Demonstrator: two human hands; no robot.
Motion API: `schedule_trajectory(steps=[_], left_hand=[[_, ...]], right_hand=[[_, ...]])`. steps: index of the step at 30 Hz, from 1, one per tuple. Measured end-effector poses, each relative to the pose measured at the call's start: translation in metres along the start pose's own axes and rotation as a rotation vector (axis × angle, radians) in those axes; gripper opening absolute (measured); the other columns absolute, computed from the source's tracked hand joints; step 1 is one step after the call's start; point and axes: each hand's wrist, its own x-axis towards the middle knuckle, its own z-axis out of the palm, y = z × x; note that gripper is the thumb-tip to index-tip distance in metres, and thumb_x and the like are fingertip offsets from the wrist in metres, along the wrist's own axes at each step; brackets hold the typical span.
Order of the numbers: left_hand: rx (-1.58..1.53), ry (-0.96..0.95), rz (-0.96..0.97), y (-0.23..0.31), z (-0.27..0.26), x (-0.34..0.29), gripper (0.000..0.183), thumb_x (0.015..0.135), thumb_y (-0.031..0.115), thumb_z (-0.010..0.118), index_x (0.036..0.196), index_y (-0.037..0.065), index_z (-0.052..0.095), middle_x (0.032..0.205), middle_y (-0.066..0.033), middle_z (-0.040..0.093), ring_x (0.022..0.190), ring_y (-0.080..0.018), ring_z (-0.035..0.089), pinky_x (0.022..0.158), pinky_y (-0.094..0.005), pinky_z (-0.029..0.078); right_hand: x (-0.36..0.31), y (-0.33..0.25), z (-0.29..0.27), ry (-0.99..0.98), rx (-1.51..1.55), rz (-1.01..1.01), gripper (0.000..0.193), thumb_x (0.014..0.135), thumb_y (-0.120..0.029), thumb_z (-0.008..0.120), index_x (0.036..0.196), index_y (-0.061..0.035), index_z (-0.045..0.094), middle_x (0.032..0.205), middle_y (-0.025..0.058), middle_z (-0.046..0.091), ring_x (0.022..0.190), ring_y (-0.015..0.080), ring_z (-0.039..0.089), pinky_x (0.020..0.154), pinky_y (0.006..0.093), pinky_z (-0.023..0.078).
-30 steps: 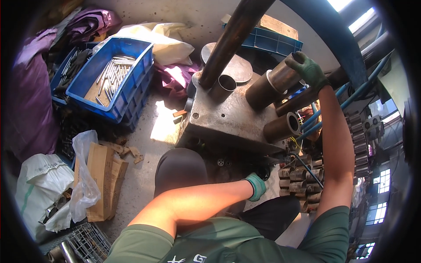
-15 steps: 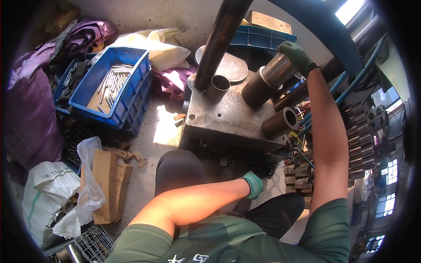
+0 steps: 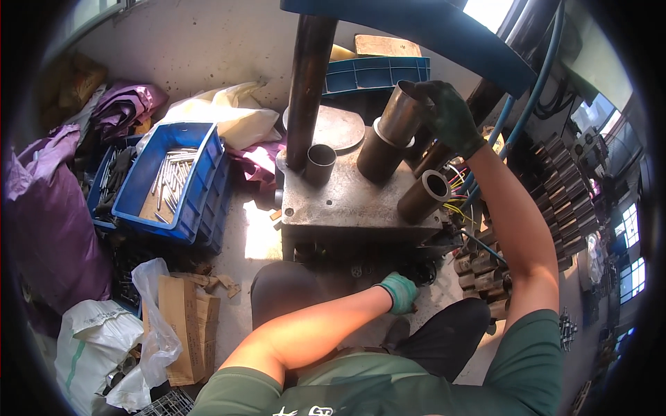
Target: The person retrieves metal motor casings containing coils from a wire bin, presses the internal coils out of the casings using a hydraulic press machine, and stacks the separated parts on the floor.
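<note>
A bare steel sleeve [image 3: 400,118] stands in a pale ring [image 3: 380,132] on top of a darker cylinder [image 3: 377,161]. My right hand [image 3: 447,114], in a dark green glove, is closed at the right side of the sleeve's upper rim; its fingertips are partly hidden. The cylinder rests on a heavy steel block [image 3: 347,206], along with a short open tube [image 3: 320,166] and a thick-walled tube [image 3: 422,197]. Below the block's front edge, my left hand [image 3: 399,292], in a lighter green glove, is curled closed. What it grips, if anything, is hidden.
A dark post [image 3: 309,90] rises from the block beneath a blue beam [image 3: 416,35]. At left, a blue crate [image 3: 198,201] holds metal pins. Cardboard [image 3: 182,333] and white sacks [image 3: 87,347] lie nearer. Stacked metal cylinders [image 3: 548,201] and wires stand at right.
The view has shifted, so the block appears farther left and lower. My right hand has slid slightly off the sleeve's top toward its right side, showing more of the open rim. My left hand stays low.
</note>
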Motion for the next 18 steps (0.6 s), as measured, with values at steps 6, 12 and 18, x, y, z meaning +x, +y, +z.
schedule_trajectory(steps=[6, 12, 18], left_hand=[[0.073, 0.029, 0.046, 0.019, -0.005, -0.009, 0.043, 0.092, 0.040, 0.069, 0.118, 0.007, 0.074, 0.114, -0.0172, 0.075, 0.109, -0.0357, 0.072, 0.095, -0.0498, 0.054], [0.055, 0.202, 0.063, 0.024, -0.024, -0.031, 0.047, 0.093, 0.038, 0.071, 0.129, 0.008, 0.069, 0.120, -0.0189, 0.070, 0.117, -0.0361, 0.067, 0.100, -0.0494, 0.052], [-0.291, 0.780, -0.159, 0.010, -0.057, -0.013, 0.058, 0.088, 0.029, 0.079, 0.140, 0.011, 0.061, 0.129, -0.0197, 0.066, 0.125, -0.0399, 0.061, 0.108, -0.0491, 0.048]], right_hand=[[-0.144, -0.051, -0.142, -0.698, -0.274, -0.052, 0.030, 0.086, -0.024, 0.075, 0.110, -0.0072, 0.075, 0.107, 0.0142, 0.071, 0.100, 0.0361, 0.069, 0.094, 0.0481, 0.053], [-0.264, -0.081, -0.265, -0.982, -0.369, 0.545, 0.028, 0.089, -0.032, 0.071, 0.097, -0.0054, 0.074, 0.096, 0.0198, 0.072, 0.092, 0.0408, 0.069, 0.086, 0.0514, 0.053], [-0.344, -0.090, -0.266, -0.129, -0.182, 0.729, 0.011, 0.090, -0.006, 0.070, 0.100, -0.0018, 0.071, 0.090, 0.0182, 0.068, 0.081, 0.0358, 0.070, 0.073, 0.0422, 0.055]])
